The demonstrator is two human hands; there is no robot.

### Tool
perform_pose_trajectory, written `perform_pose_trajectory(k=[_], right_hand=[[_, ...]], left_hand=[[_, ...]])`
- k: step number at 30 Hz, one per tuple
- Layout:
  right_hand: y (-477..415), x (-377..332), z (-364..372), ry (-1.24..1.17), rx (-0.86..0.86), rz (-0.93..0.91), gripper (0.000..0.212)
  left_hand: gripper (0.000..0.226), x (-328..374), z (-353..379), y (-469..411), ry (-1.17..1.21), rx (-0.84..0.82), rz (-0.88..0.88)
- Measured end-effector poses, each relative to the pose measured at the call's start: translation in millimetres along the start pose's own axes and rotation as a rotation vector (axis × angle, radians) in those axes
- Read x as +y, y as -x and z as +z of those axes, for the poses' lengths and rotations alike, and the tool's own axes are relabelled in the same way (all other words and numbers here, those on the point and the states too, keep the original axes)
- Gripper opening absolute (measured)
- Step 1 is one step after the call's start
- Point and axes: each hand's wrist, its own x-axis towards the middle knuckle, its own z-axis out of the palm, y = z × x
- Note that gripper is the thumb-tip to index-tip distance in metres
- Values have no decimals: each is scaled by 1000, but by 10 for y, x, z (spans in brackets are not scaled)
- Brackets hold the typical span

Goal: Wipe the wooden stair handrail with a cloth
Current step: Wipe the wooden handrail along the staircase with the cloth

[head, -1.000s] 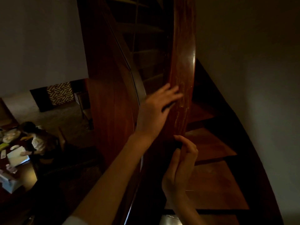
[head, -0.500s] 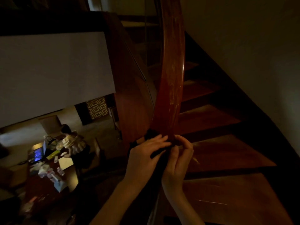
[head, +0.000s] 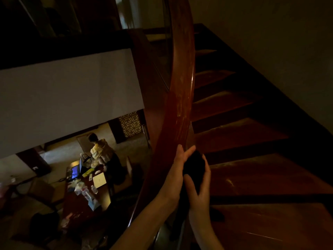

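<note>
Cloth (head: 194,166), dark and probably soft and floppy, is bunched against the near stretch of handrail (head: 182,98). It's clamped by curled fingers of the right hand (head: 201,186), while the left hand (head: 175,172) is pressed alongside, fingers straight. Best gripped mid-wad.

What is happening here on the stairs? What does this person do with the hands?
A person on the stairs is working at the wooden handrail. A dark cloth is bunched between both hands, low on the rail's stair side. The right hand cups the cloth. The left hand lies with straight fingers along cloth and rail. Pale streaks show on the rail higher up.
</note>
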Motion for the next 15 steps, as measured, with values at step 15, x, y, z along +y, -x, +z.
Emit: perform_pose_trajectory(k=[15], right_hand=[[-352, 438, -386, 108, -147, 126, 54]], left_hand=[[64, -715, -493, -490, -1205, 401, 498]])
